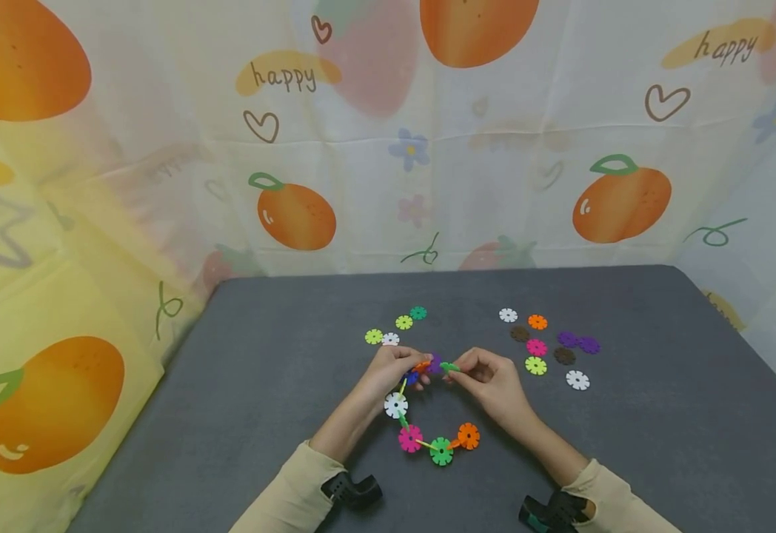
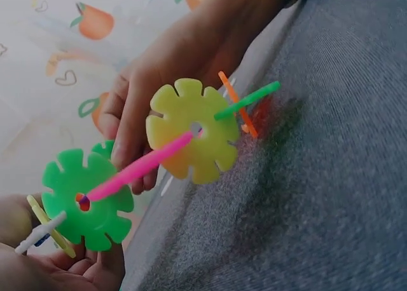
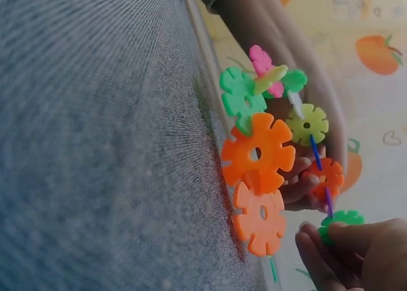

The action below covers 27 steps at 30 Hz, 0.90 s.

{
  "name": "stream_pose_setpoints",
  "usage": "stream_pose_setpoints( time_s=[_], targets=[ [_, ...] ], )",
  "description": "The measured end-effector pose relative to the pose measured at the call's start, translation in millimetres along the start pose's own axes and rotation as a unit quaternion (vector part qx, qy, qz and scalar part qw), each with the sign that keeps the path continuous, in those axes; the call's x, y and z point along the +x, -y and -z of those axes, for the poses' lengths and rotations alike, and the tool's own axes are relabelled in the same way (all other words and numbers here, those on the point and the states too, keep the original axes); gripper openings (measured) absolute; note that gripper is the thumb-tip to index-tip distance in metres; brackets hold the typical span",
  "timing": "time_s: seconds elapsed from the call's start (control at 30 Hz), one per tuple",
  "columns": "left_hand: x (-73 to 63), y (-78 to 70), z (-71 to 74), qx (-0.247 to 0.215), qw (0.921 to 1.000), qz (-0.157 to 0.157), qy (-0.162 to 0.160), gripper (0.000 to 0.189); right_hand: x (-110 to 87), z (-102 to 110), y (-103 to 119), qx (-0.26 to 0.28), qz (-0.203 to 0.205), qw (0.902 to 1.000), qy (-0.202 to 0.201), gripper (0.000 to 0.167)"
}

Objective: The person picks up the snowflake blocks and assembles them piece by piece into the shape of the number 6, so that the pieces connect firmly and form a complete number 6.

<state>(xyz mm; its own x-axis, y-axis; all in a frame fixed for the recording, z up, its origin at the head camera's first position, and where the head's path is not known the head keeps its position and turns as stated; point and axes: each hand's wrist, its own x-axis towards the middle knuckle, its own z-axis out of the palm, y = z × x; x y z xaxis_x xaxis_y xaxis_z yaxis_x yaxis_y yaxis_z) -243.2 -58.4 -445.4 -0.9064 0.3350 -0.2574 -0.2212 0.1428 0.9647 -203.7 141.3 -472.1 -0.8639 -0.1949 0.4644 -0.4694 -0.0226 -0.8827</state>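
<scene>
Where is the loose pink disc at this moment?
In the head view, the pink disc lies on the right half of the table, just beyond a yellow-green disc.

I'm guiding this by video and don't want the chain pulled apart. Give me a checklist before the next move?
1. Left hand steadies the chain: ok, it grips it near the upper end.
2. Right hand has the light green disc: ok, pinched between thumb and fingers.
3. That disc is firmly slotted into the purple disc: cannot tell; they meet, but depth is unclear.
4. Orange end disc is clear of the right hand: ok, apart from it.
5. Spare discs are within reach: probably ok, lying just beyond the hands.
</scene>
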Motion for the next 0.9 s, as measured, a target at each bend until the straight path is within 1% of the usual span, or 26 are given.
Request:
stream_pose_setpoints(
  time_s=[0.07,0.17,0.37,0.47,0.53,0.63,0.7,0.77,0.9],
  targets=[
    [1.0,0.5,-0.1,-0.006,1.0,0.006,0.005,0.029,0.1,0,0,-0.007,0.012,0.9999,-0.002,0.008],
    [2.1,1.0,-0.7,-0.015,0.9997,0.011,0.014,0.029,-0.3,0,1,-0.021,0.015,0.9996,-0.011,0.01],
    [0.6,0.0,0.0,-0.004,0.9996,-0.008,0.025,0.027,-0.9,0,2,-0.032,0.005,0.9994,-0.015,0.008],
    [0.5,-0.5,3.4,0.0,0.9989,-0.014,0.045,0.027,-0.2,0,2,-0.038,-0.021,0.999,-0.011,0.006],
    [0.9,0.1,6.5,0.004,0.9981,-0.014,0.061,0.028,0.0,-1,2,-0.053,-0.05,0.9973,-0.003,0.008],
    [1.5,2.3,11.2,0.006,0.997,-0.005,0.077,0.029,0.1,-2,4,-0.083,-0.109,0.9905,0.01,0.015],
    [3.0,5.0,14.5,0.009,0.9964,0.004,0.084,0.03,-0.1,-2,5,-0.091,-0.135,0.9865,0.014,0.021],
    [4.9,7.7,18.0,0.014,0.9955,0.01,0.094,0.03,0.0,-2,4,-0.089,-0.149,0.9849,0.008,0.023],
    [8.6,12.5,24.7,0.03,0.9919,0.018,0.122,0.03,0.9,0,0,-0.065,-0.145,0.9872,-0.013,0.024]
  ],
)
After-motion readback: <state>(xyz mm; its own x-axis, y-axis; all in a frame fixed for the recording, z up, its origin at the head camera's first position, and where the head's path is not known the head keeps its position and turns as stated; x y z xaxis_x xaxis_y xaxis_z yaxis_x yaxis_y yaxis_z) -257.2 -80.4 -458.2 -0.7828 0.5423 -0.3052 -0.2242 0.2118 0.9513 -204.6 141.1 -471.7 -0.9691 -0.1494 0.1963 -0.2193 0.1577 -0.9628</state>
